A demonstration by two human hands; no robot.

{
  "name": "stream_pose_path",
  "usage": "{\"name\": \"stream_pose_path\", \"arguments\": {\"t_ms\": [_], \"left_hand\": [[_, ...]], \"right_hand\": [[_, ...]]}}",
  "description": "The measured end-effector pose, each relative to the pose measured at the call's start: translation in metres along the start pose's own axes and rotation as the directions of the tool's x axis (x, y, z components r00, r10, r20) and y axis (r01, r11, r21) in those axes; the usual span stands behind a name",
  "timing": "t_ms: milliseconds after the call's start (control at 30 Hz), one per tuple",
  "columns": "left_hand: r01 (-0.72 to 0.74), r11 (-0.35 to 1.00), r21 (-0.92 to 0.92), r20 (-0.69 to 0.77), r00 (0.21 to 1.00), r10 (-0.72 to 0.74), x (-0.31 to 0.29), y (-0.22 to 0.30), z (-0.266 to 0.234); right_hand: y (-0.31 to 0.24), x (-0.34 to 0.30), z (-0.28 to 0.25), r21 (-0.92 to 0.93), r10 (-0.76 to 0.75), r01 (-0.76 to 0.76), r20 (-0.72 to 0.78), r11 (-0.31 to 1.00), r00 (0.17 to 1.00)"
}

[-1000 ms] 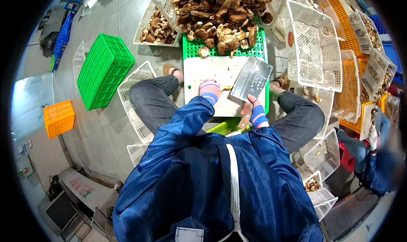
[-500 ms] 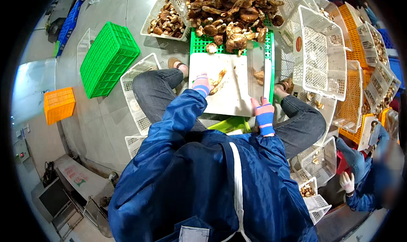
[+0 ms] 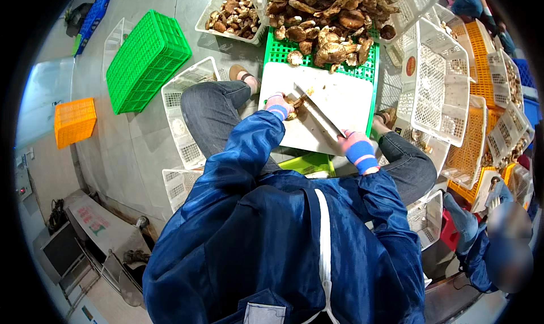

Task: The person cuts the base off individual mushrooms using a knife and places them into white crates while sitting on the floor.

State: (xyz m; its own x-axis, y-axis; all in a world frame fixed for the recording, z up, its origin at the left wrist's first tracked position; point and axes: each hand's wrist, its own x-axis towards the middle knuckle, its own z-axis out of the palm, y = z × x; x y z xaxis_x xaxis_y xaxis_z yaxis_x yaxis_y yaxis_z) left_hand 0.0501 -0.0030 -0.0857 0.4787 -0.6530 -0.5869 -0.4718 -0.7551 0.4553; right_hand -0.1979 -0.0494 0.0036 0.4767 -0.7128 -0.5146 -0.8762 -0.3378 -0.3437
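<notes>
My left hand [image 3: 278, 107], in a striped fingerless glove, is closed on a brown mushroom [image 3: 293, 113] lying on the white cutting board [image 3: 348, 94]. In my right hand [image 3: 358, 148] is the handle of a broad-bladed knife [image 3: 320, 114]. The blade slants up and left across the board, seen nearly edge-on, with its tip by the mushroom. Whether the edge touches the mushroom I cannot tell. Beyond the board, a heap of brown mushrooms [image 3: 340, 20] spills onto a green crate [image 3: 277, 51] that supports the board.
A white basket of mushrooms [image 3: 232, 15] stands at the far left of the heap. White baskets [image 3: 439, 80] and orange crates [image 3: 481, 57] crowd the right side. A green crate [image 3: 144, 63] and an orange basket [image 3: 75, 123] stand left. A co-worker [image 3: 481, 250] sits at lower right.
The knife has swung left from the board's right side, turning from broadside to nearly edge-on, its tip now at the mushroom. My left hand has drawn closer round the mushroom. The view has shifted slightly.
</notes>
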Motion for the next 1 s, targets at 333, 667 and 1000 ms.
{"name": "stream_pose_path", "arguments": {"t_ms": [333,667,1000], "left_hand": [[0.078,0.994,0.074,0.107,0.991,-0.086,0.007,0.003,0.003],[0.338,0.379,-0.861,0.418,0.896,0.152,-0.030,-0.003,-0.018],[0.271,-0.126,-0.954,0.213,0.913,0.349,-0.064,0.007,-0.027]], "right_hand": [[-0.033,0.040,0.029,0.008,0.038,-0.039,0.072,0.999,0.997],[0.009,0.034,0.036,0.241,0.218,-0.195,-0.071,0.951,0.973],[-0.025,0.009,0.052,0.556,0.378,-0.431,0.214,0.711,0.901]]}}
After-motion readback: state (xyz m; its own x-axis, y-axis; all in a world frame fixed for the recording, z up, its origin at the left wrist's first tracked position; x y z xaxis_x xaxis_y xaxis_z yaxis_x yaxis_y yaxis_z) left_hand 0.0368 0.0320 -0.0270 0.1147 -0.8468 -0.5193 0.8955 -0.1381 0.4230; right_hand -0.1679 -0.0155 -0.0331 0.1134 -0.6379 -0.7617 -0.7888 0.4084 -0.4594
